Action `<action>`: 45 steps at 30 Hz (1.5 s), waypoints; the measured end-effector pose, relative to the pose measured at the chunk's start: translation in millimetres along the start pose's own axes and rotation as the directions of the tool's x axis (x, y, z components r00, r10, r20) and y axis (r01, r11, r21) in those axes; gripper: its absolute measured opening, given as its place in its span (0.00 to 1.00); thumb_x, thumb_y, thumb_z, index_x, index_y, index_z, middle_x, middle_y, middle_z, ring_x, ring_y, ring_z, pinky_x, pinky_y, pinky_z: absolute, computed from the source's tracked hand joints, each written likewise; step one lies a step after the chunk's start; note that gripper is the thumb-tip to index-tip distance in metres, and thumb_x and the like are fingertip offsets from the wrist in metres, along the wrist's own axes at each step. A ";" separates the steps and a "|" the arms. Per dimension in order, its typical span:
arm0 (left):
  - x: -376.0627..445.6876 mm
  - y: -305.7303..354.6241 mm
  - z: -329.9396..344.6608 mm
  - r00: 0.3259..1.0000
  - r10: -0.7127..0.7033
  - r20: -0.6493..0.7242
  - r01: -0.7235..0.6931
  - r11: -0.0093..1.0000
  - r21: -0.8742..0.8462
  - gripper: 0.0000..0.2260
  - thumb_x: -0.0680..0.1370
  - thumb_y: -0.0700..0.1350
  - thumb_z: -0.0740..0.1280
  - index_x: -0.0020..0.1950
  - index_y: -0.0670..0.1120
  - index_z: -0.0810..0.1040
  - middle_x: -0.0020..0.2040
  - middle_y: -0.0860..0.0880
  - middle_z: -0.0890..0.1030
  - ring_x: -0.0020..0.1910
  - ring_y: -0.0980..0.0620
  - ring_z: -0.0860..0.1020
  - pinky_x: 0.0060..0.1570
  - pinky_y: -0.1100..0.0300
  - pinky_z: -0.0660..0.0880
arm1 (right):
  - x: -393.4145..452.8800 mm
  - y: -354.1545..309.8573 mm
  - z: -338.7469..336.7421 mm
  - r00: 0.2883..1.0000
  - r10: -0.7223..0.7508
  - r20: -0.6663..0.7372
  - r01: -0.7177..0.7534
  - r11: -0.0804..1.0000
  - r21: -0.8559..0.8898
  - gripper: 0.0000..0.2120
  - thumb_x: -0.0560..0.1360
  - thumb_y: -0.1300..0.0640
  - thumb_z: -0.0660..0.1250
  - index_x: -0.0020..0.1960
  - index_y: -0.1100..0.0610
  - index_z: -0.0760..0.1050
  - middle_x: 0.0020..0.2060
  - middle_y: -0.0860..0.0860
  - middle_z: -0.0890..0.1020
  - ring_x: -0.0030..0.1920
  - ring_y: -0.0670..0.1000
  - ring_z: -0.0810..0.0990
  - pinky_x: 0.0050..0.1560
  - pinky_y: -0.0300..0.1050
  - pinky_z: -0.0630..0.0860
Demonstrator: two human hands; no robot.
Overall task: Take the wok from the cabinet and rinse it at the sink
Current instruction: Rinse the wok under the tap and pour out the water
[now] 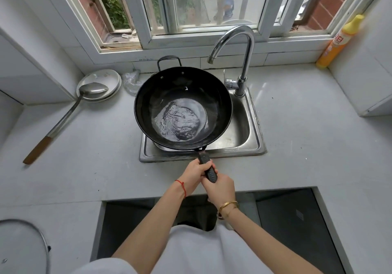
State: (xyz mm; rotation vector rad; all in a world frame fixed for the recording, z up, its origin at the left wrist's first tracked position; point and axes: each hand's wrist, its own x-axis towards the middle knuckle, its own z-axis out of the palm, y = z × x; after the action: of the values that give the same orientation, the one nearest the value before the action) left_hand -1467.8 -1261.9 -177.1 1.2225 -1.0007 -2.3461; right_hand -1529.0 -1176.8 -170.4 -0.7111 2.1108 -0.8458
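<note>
Wok (182, 106) beyond two-handed grip (apparently tilted)

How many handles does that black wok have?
2. A long handle points toward the person, gripped by the left hand and right hand. A small loop handle sits on the far rim.

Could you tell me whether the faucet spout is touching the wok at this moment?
Apart. The head view shows the faucet spout's tip hanging above the wok's far rim, with white tile visible between them.
</note>
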 end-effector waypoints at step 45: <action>-66.7 79.6 -11.6 0.973 0.232 -0.018 -0.232 0.973 0.021 0.12 0.77 0.47 0.67 0.39 0.42 0.72 0.34 0.45 0.73 0.36 0.49 0.76 0.37 0.62 0.77 | -15.8 -83.3 5.1 0.634 -0.267 0.726 -0.593 0.435 0.678 0.26 0.78 0.61 0.55 0.21 0.51 0.60 0.14 0.45 0.61 0.13 0.43 0.60 0.15 0.33 0.58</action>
State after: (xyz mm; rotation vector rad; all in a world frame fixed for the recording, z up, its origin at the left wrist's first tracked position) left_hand -1422.6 -1286.3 -86.1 1.0699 -1.0971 -2.1450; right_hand -1498.3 -1219.8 -103.9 -0.1244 0.6759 -1.1098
